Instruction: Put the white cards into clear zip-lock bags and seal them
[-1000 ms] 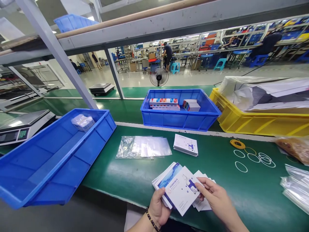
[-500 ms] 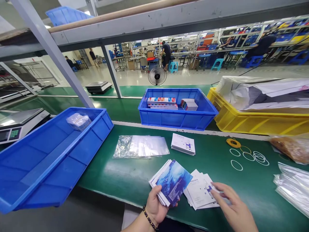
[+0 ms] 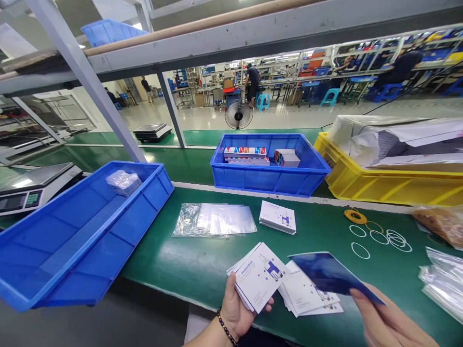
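Observation:
My left hand (image 3: 237,315), a dark beaded bracelet on its wrist, is closed around a small stack of white booklets (image 3: 259,277) with a purple printed picture on top. Between the thumb and fingers of my right hand (image 3: 387,318) is a dark blue booklet (image 3: 325,272), tilted and held above the table. Partly beneath it lies a fanned pile of white booklets (image 3: 302,296). Farther back on the green table sits a neat stack of similar booklets (image 3: 278,216). To its left, clear plastic bags (image 3: 220,219) lie flat.
A long blue bin (image 3: 108,231) with a plastic-wrapped bundle stands at left, near a scale (image 3: 36,185). Another blue bin (image 3: 267,178) holds printed boxes. At right are a yellow bin (image 3: 390,185), rubber bands (image 3: 356,217), white rings (image 3: 361,250) and plastic bags (image 3: 439,282).
The blue booklet has gone from the top of my left hand's stack into my right hand, which has moved right. A white booklet now shows on top of that stack.

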`<control>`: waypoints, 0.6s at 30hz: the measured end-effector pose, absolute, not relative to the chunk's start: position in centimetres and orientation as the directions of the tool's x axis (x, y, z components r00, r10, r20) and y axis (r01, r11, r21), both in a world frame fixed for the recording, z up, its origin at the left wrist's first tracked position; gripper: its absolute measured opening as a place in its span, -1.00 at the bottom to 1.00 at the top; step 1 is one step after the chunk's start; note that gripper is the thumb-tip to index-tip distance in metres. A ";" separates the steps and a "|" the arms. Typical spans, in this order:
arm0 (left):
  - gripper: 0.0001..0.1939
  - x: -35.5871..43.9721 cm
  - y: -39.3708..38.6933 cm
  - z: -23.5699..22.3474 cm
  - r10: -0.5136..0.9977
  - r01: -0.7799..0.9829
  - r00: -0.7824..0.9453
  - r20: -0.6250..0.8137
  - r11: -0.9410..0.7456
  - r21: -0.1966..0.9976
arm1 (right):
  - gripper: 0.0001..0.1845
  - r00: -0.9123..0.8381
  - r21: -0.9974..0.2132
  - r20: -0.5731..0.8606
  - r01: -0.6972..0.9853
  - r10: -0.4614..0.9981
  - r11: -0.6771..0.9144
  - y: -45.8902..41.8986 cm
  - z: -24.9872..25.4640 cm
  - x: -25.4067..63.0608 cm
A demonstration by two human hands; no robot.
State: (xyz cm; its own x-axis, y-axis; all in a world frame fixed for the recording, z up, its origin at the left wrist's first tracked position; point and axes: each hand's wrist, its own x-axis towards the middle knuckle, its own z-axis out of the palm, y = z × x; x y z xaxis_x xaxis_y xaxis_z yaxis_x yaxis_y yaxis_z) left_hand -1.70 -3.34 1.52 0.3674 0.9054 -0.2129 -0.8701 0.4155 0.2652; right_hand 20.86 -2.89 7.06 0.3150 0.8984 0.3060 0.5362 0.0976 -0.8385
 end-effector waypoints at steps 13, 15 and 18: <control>-0.63 -1.7 -3.6 1.4 0.903 -0.900 0.315 -0.294 0.382 0.210 | -0.70 -0.238 -0.497 0.338 0.776 0.910 0.388 -2.5 3.8 19.8; -0.67 -1.7 -3.6 1.6 0.911 -0.908 0.295 -0.289 0.362 0.213 | -0.65 -0.143 -0.602 0.217 0.759 0.966 0.248 -1.8 4.4 18.8; -0.67 -1.6 -3.6 1.8 0.922 -0.913 0.256 -0.291 0.329 0.242 | -0.64 -0.129 -0.644 0.252 0.718 0.959 0.266 -1.2 5.7 16.9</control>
State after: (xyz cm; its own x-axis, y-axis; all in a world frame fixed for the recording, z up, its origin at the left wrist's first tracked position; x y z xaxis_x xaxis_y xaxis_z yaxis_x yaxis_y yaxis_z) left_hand -1.55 -3.61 1.75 0.2557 0.9220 -0.2907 -0.9127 0.3293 0.2417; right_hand 16.94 -1.17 5.71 -0.1294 0.9591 0.2516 0.7175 0.2657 -0.6439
